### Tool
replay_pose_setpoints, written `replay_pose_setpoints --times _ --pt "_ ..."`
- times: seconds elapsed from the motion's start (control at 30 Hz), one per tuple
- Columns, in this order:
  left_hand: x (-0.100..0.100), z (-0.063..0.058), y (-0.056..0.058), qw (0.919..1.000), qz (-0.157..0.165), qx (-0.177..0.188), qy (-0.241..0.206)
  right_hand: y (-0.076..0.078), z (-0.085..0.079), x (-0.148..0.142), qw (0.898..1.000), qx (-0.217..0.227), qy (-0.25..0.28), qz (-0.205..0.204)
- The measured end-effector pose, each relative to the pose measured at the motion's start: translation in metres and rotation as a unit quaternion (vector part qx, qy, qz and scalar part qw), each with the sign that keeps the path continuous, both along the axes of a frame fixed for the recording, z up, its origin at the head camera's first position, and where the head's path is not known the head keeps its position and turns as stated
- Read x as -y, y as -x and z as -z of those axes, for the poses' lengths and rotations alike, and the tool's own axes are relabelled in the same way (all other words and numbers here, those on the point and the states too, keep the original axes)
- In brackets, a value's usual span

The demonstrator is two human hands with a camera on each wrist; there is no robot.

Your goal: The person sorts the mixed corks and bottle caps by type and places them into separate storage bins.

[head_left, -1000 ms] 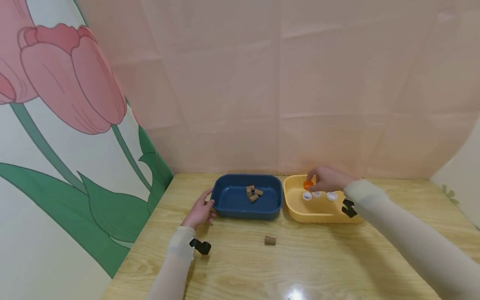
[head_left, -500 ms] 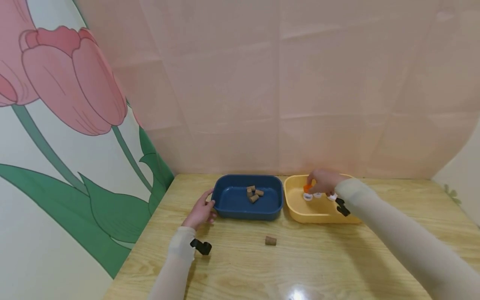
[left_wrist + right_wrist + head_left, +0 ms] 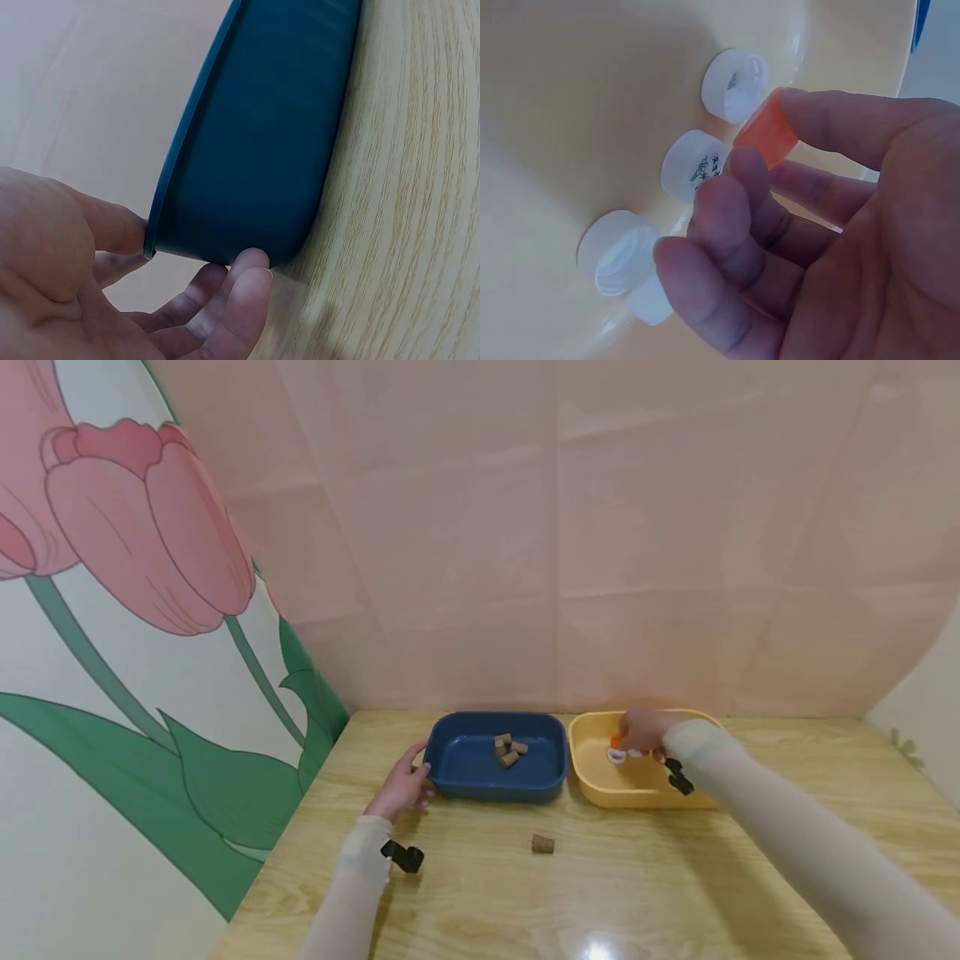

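Note:
My right hand [image 3: 647, 732] is inside the yellow tray [image 3: 600, 795], pinching an orange bottle cap [image 3: 769, 133] between thumb and fingers. Close by the orange cap, several white bottle caps [image 3: 694, 166] lie on the tray floor. In the head view one white cap [image 3: 617, 757] shows plainly and the hand partly covers the others. My left hand [image 3: 400, 783] holds the left end of the blue tray [image 3: 495, 793]. In the left wrist view the thumb is at the blue tray's rim [image 3: 176, 157] and curled fingers lie against its outer wall.
Several corks [image 3: 508, 759] lie together in the blue tray. One more cork [image 3: 543, 844] is on the wooden table [image 3: 480, 902] in front of it. The trays stand side by side before a pink backdrop [image 3: 480, 568]; a tulip-printed wall [image 3: 142, 527] is at the left.
My right hand has moved slightly lower into the yellow tray with the orange bottle cap, which has come down near the white caps. The left hand stays at the blue tray.

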State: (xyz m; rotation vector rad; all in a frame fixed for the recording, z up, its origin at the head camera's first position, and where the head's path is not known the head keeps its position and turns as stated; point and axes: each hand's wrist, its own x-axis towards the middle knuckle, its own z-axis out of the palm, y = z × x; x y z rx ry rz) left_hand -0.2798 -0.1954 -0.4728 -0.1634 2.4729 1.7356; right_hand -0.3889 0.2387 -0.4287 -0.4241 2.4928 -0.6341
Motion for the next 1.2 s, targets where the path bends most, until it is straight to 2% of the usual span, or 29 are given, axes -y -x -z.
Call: replay_pose_setpoints --times 0.1,0.27,0.5,0.83,1.1,1.2 --pt "0.0 0.002 0.0 1.0 -0.002 0.002 0.004 0.002 0.003 0.0 1.0 0.002 -0.011 -0.006" --pt "-0.001 0.001 0.001 1.0 -0.003 -0.001 0.006 0.007 0.003 -0.001 0.999 -0.024 -0.027 -0.027" --pt "-0.003 -0.001 0.002 1.0 -0.002 -0.001 0.002 0.014 0.006 0.0 0.999 -0.008 -0.03 -0.018" --pt "-0.004 0.003 0.004 1.0 -0.006 -0.005 0.005 0.016 0.008 -0.002 0.999 -0.022 -0.024 -0.028" --pt "-0.005 0.002 0.004 0.9999 -0.014 -0.004 0.008 0.018 0.003 -0.009 0.999 -0.028 -0.026 0.002" --pt "-0.005 0.003 0.005 0.9999 -0.015 -0.004 0.004 0.016 0.0 -0.012 0.999 -0.026 -0.023 0.0"
